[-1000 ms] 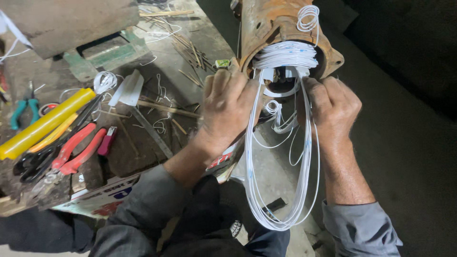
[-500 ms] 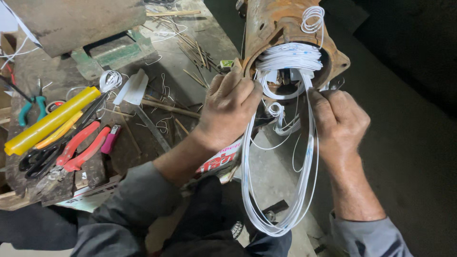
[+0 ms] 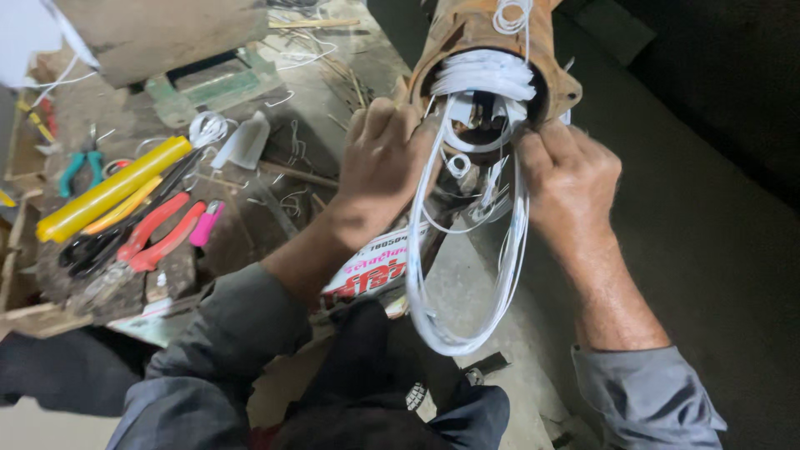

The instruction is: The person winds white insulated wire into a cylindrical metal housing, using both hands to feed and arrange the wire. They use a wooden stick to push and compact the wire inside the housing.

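A rusty metal cylinder housing [image 3: 467, 33] lies with its open end toward me. A bundle of white wire loops [image 3: 462, 325] comes out of that opening and hangs down in a long oval. My left hand [image 3: 383, 162] presses against the left rim of the opening, its fingers curled on the left strands of the loops. At the right rim my right hand [image 3: 571, 175] pinches the right strands between thumb and fingers. Smaller white wire ends [image 3: 471, 171] dangle between both hands.
A cluttered wooden bench [image 3: 250, 208] is on the left, with a yellow tube [image 3: 108, 187], red-handled pliers [image 3: 158, 237], green-handled cutters [image 3: 79, 162], scissors, a pink tool and wire scraps. A printed label sheet [image 3: 371, 271] lies under my left forearm. Dark floor spreads to the right.
Both hands have shifted slightly up along the rim of the housing and the wire loops hang a little straighter. The grip on the strands stays.
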The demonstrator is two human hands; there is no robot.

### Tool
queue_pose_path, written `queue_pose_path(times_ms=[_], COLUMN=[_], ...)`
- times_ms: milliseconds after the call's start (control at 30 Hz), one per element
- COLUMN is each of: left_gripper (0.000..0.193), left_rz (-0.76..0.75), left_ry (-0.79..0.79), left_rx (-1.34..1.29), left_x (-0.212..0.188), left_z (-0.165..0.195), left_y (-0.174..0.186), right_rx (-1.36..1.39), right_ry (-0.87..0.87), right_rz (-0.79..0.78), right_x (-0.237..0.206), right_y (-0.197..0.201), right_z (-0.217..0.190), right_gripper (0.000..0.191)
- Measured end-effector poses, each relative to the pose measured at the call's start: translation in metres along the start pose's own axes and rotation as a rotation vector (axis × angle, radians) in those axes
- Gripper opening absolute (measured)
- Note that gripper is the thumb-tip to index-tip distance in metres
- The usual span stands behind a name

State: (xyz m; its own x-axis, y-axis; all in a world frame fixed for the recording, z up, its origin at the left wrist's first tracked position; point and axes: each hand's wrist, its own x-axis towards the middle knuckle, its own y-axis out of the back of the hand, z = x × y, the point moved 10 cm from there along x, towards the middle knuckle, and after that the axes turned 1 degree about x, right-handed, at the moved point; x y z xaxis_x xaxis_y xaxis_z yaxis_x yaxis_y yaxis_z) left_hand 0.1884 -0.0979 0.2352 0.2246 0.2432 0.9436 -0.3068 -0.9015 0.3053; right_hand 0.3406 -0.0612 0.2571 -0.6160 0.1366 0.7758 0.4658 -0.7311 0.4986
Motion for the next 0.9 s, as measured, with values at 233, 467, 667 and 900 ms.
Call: queue_pose_path(times_ms=[233,467,667,900], left_gripper=[0.021,0.016,0.018,0.008], left_rz=[-0.044,0.01,-0.02,-0.089], left_ry=[0.028,-0.052,-0.089,-0.07], left_rx=[-0.024,-0.032,0.041,0.022], left_x=[-0.01,-0.002,0.0,0.01], left_z=[0.0,0.004,0.004,-0.01], left_y=[-0.008,0.0,-0.004,-0.031], right_rx=[0.049,-0.055,-0.046,-0.05], right_ry=[-0.011,-0.009,0.039,0.017], right_rz=[-0.006,-0.009,-0.09,-0.181], right_x=[-0.008,-0.021,-0.01,0.011], right_y=[0.011,0.013,0.007,-0.013], right_z=[-0.003,-0.008,-0.007,0.009], right_gripper=[0.027,0.023,0.02,0.019])
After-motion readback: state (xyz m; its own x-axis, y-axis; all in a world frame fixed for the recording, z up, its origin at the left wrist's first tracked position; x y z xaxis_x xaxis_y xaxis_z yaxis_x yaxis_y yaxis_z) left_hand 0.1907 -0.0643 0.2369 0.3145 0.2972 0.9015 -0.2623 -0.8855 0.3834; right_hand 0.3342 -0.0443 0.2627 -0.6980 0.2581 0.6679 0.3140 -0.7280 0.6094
